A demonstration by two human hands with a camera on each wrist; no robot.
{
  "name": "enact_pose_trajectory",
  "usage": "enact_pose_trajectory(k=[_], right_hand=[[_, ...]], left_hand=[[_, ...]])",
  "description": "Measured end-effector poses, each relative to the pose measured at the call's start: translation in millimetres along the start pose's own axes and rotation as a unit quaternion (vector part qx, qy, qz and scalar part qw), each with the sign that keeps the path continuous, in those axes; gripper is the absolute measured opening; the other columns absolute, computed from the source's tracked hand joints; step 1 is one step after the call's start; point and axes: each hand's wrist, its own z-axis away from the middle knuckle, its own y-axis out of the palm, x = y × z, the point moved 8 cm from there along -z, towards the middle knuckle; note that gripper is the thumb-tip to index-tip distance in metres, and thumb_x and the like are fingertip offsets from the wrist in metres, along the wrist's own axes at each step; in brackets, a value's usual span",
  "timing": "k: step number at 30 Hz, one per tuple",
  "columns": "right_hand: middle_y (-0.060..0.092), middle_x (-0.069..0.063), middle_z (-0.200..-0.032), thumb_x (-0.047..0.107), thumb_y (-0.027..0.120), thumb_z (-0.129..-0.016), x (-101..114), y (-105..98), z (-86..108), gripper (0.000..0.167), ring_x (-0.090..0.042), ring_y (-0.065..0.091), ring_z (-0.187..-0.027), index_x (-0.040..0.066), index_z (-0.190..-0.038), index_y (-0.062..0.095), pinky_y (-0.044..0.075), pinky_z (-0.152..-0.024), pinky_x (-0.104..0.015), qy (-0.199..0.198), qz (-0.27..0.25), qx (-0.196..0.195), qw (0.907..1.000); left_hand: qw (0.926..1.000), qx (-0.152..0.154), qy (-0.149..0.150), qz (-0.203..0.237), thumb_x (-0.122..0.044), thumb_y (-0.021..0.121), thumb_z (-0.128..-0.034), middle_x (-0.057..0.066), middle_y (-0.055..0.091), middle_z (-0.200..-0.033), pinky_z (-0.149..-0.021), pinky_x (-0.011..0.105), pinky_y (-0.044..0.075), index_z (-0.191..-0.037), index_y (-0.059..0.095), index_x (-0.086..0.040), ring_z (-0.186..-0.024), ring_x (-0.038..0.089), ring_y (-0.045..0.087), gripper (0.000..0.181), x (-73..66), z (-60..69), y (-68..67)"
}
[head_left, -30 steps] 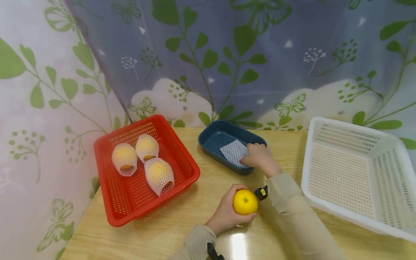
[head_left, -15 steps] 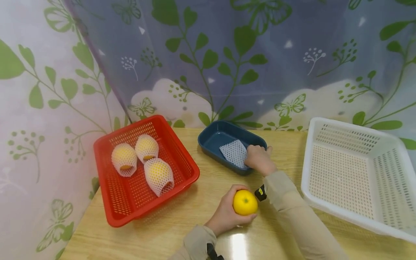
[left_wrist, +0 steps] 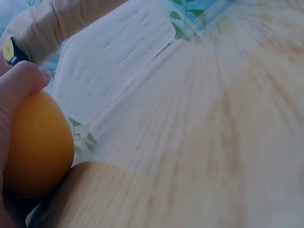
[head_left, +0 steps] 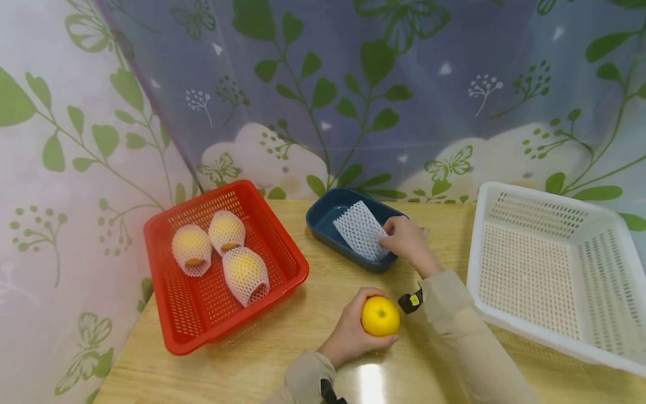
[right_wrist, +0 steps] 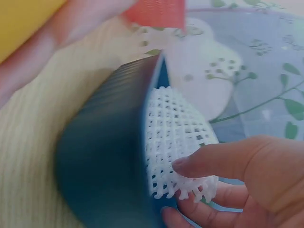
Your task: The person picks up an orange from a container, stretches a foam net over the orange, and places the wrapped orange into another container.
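Observation:
Near the front of the table my left hand (head_left: 354,328) holds a yellow orange-like fruit (head_left: 381,316), fingers and thumb curled round its sides; the left wrist view shows the fruit (left_wrist: 40,145) close up. Over the dark blue tray (head_left: 323,238), my right hand (head_left: 407,238) pinches one end of a white foam net sleeve (head_left: 360,230). In the right wrist view the thumb lies on top of the flattened net (right_wrist: 175,137), with fingers beneath it, beside the tray wall (right_wrist: 104,142).
At the left a red basket (head_left: 227,328) holds three yellow fruits in white foam nets (head_left: 245,272). A white plastic basket (head_left: 525,328) stands at the right. The wooden table (head_left: 282,359) meets a patterned curtain (head_left: 323,101) at the back.
My right hand has pinched the foam net's end and raised it slightly in the tray; more of the net shows. The left hand and its fruit have stayed put.

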Motion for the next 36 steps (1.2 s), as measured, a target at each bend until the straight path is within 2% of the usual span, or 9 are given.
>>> enact_pose_trajectory(k=[3, 5, 8, 14, 20, 24, 29, 32, 36], right_hand=[[0.065, -0.013, -0.09, 0.017, 0.068, -0.086, 4.1, -8.0, 8.3, 0.02, -0.03, 0.058, -0.084, 0.001, -0.096, 0.062, 0.035, -0.096, -0.061, -0.008, -0.032, -0.004, 0.9994], [0.064, -0.014, -0.09, 0.017, 0.068, -0.086, 7.4, -12.7, 14.7, 0.023, -0.029, 0.057, -0.081, -0.001, -0.098, 0.06, 0.046, -0.084, -0.049, -0.019, -0.056, -0.007, 0.9982], [0.061, -0.015, -0.092, 0.016, 0.069, -0.087, 11.8, -18.3, 25.8, 0.025, -0.027, 0.055, -0.079, -0.002, -0.099, 0.057, 0.048, -0.066, -0.036, -0.032, -0.09, -0.007, 0.9954], [0.058, -0.012, -0.087, 0.016, 0.068, -0.09, 18.8, -28.0, 48.6, 0.023, -0.026, 0.056, -0.074, 0.001, -0.1, 0.053, 0.048, -0.063, -0.033, -0.047, -0.151, -0.016, 0.9873], [0.063, -0.014, -0.089, 0.011, 0.068, -0.091, 27.0, -33.8, 71.4, 0.027, -0.028, 0.06, -0.073, -0.003, -0.111, 0.056, 0.053, -0.065, -0.033, -0.079, -0.236, -0.042, 0.9676], [0.065, -0.016, -0.098, 0.01, 0.068, -0.092, 29.9, -35.3, 84.4, 0.034, -0.028, 0.059, -0.074, -0.001, -0.122, 0.056, 0.051, -0.061, -0.03, -0.096, -0.272, -0.063, 0.9554], [0.065, -0.02, -0.112, 0.008, 0.068, -0.092, 30.0, -35.5, 97.6, 0.041, -0.025, 0.062, -0.081, -0.001, -0.13, 0.054, 0.053, -0.067, -0.025, -0.105, -0.306, -0.087, 0.9424], [0.063, -0.021, -0.118, 0.005, 0.067, -0.091, 29.7, -34.5, 104.7, 0.043, -0.021, 0.063, -0.086, -0.003, -0.131, 0.053, 0.054, -0.071, -0.024, -0.105, -0.322, -0.095, 0.9361], [0.063, -0.022, -0.121, 0.002, 0.067, -0.091, 30.5, -31.3, 113.0, 0.045, -0.02, 0.064, -0.088, -0.003, -0.133, 0.052, 0.056, -0.071, -0.026, -0.116, -0.336, -0.097, 0.9295]], left_hand=[[0.9999, 0.01, -0.009, -0.001, -0.017, 0.091, -0.0692, -0.003, 0.059, -0.121, -0.092, 0.033, 0.05, -0.132, 0.047, -0.01, -0.105, 0.012, 0.059, 0.077, 1.0, 0.3, 1.0], [0.9997, 0.016, -0.016, 0.001, -0.02, 0.091, -0.0698, -0.005, 0.058, -0.122, -0.092, 0.033, 0.05, -0.133, 0.046, -0.011, -0.106, 0.012, 0.059, 0.078, 0.7, 0.6, 1.5], [0.9996, 0.021, -0.018, 0.008, -0.021, 0.09, -0.0703, -0.006, 0.058, -0.122, -0.093, 0.033, 0.049, -0.134, 0.046, -0.01, -0.107, 0.013, 0.058, 0.078, -0.6, 1.1, 1.9], [0.9998, 0.01, -0.008, 0.015, -0.015, 0.091, -0.0684, -0.006, 0.059, -0.12, -0.093, 0.033, 0.05, -0.131, 0.05, -0.01, -0.106, 0.013, 0.059, 0.075, -2.9, 1.2, 1.2], [0.9996, 0.002, 0.012, 0.026, -0.015, 0.089, -0.0708, 0.004, 0.061, -0.123, -0.09, 0.034, 0.051, -0.13, 0.051, -0.012, -0.104, 0.014, 0.06, 0.07, -2.4, 1.6, -0.1], [0.9992, 0.001, 0.015, 0.038, -0.02, 0.083, -0.0788, 0.012, 0.06, -0.126, -0.091, 0.034, 0.051, -0.131, 0.05, -0.01, -0.107, 0.016, 0.059, 0.062, -2.0, 2.2, -3.1], [0.9986, 0.009, 0.013, 0.05, -0.028, 0.065, -0.0923, 0.015, 0.057, -0.132, -0.1, 0.035, 0.044, -0.134, 0.049, -0.006, -0.117, 0.019, 0.055, 0.049, -3.1, 1.9, -4.5], [0.9976, -0.011, 0.01, 0.068, -0.023, 0.055, -0.0966, 0.018, 0.055, -0.134, -0.106, 0.039, 0.04, -0.134, 0.05, -0.007, -0.122, 0.028, 0.053, 0.041, -4.8, 0.4, -7.6], [0.9934, -0.096, -0.015, 0.06, -0.013, 0.054, -0.0985, 0.014, 0.059, -0.129, -0.105, 0.046, 0.039, -0.128, 0.056, -0.007, -0.12, 0.034, 0.054, 0.03, -11.8, -3.4, -23.9]])
